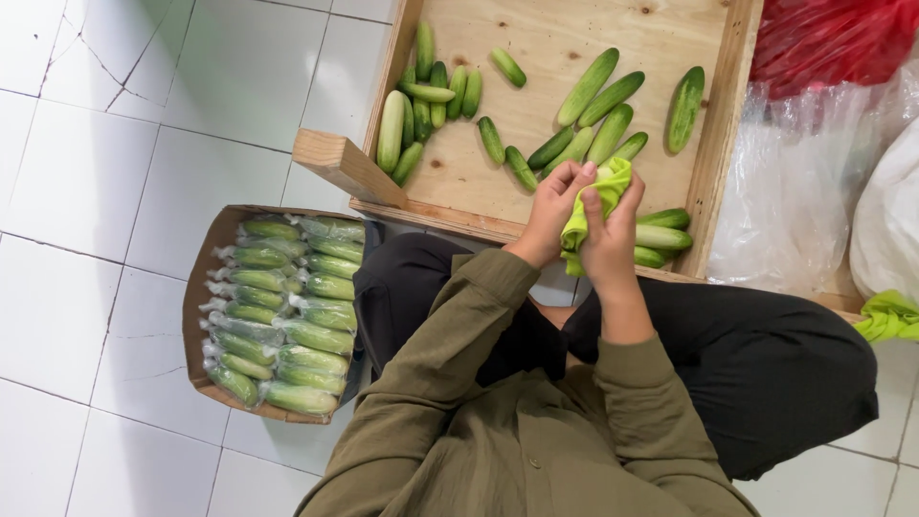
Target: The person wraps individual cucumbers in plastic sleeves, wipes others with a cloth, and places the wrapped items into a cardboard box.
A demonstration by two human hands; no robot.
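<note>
Both my hands are closed around a bright yellow-green cloth (586, 218) above the near edge of a wooden tray (726, 115). My left hand (552, 213) grips the cloth from the left. My right hand (613, 230) grips it from the right. Whether a cucumber lies inside the cloth is hidden. Loose green cucumbers (586, 88) are scattered over the tray, with a cluster (421, 105) at its left side and three (661, 236) beside my right hand.
A cardboard box (196, 316) on the white tiled floor at my left holds several plastic-wrapped cucumbers (282, 316). Clear plastic bags (785, 182), a red bag (828, 38) and another green cloth (888, 316) lie at the right. My dark trousers and olive sleeves fill the foreground.
</note>
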